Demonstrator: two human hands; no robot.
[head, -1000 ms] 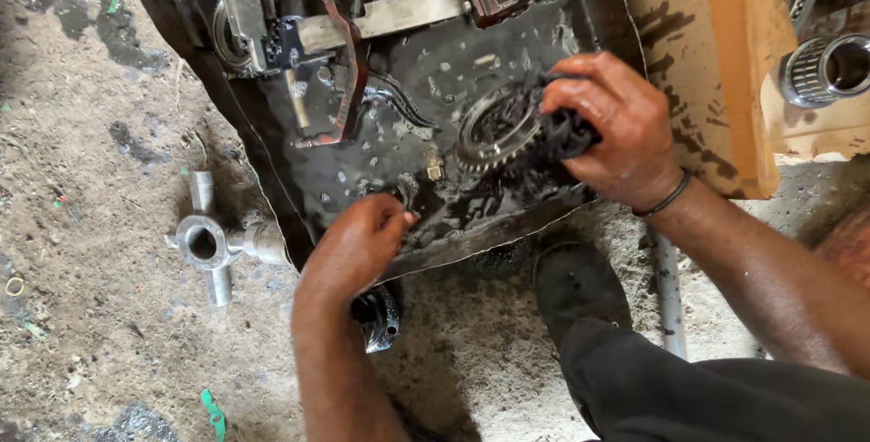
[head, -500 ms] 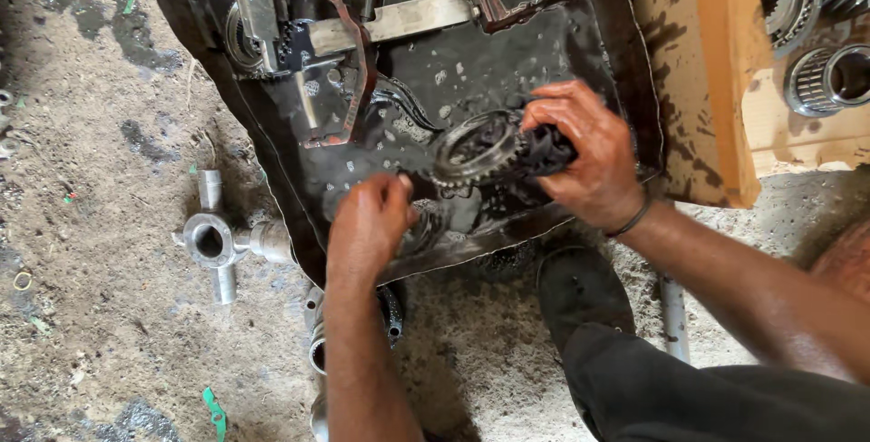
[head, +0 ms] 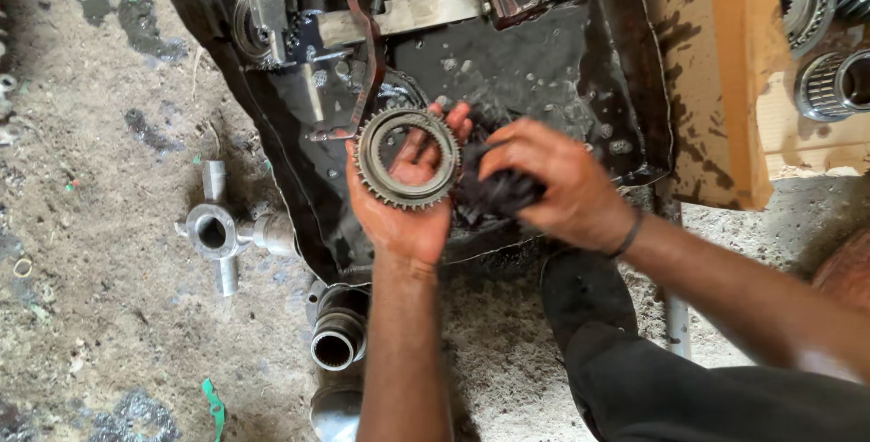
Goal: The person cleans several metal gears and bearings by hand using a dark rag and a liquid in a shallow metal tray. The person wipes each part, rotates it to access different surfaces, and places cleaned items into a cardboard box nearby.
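Note:
My left hand (head: 405,206) lies palm up over the front edge of a black wash pan (head: 308,216) and holds a toothed metal gear ring (head: 407,158) flat on its fingers. My right hand (head: 555,181) is closed around a dark, wet rag (head: 494,193) that touches the right side of the ring. The pan holds black liquid and several metal parts, among them shift forks and a flat bar (head: 412,12).
A metal cross-shaped spider (head: 220,229) lies on the dirt floor to the left. Cylindrical sleeves (head: 337,338) sit on the ground below the pan. A wooden plank (head: 716,71) stands right of the pan, with gears and a bearing (head: 829,84) beyond it.
My left hand came up from below the pan's front edge and now carries the gear ring, lifted out of the pan. My right hand, with the rag, shifted left against the ring.

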